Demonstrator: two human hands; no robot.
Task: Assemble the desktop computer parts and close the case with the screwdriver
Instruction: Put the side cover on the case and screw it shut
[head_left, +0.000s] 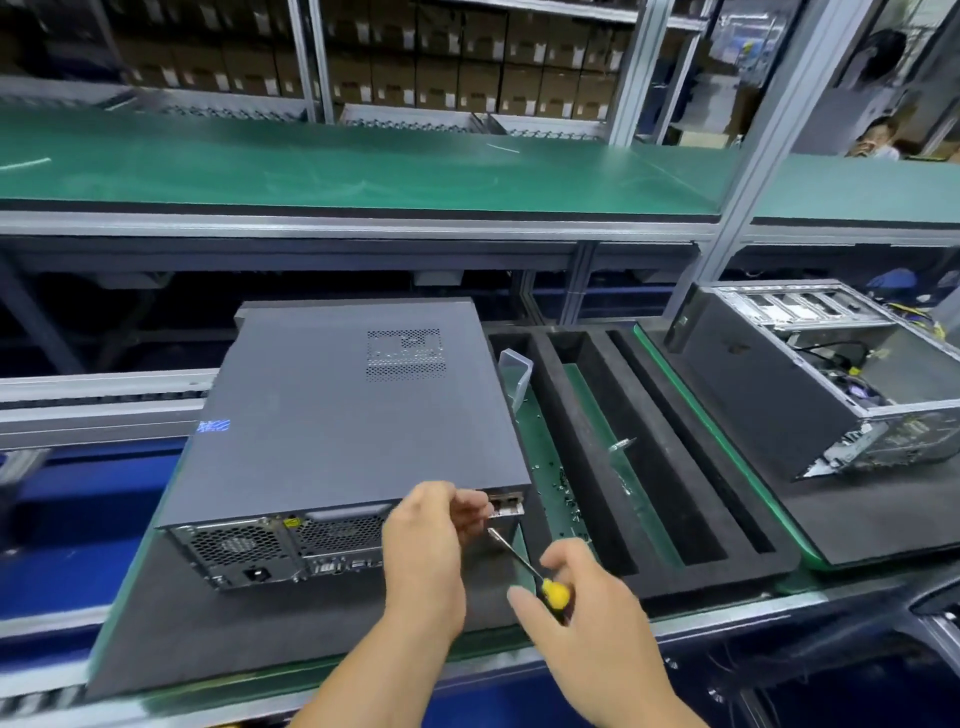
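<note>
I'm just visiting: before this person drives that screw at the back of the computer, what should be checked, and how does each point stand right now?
1. Side panel on the computer case: closed and flush, ok.
2. Screwdriver gripped by the right hand: ok.
3. Tip at the rear corner near the left hand: ok.
4. Screw seated under the left fingers: cannot tell.
5. Spare screws within reach in the tray: ok.
6. Case resting flat on the foam mat: ok.

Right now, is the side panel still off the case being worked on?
No, the dark side panel covers the case; the right hand angles the screwdriver at its rear corner.
</note>
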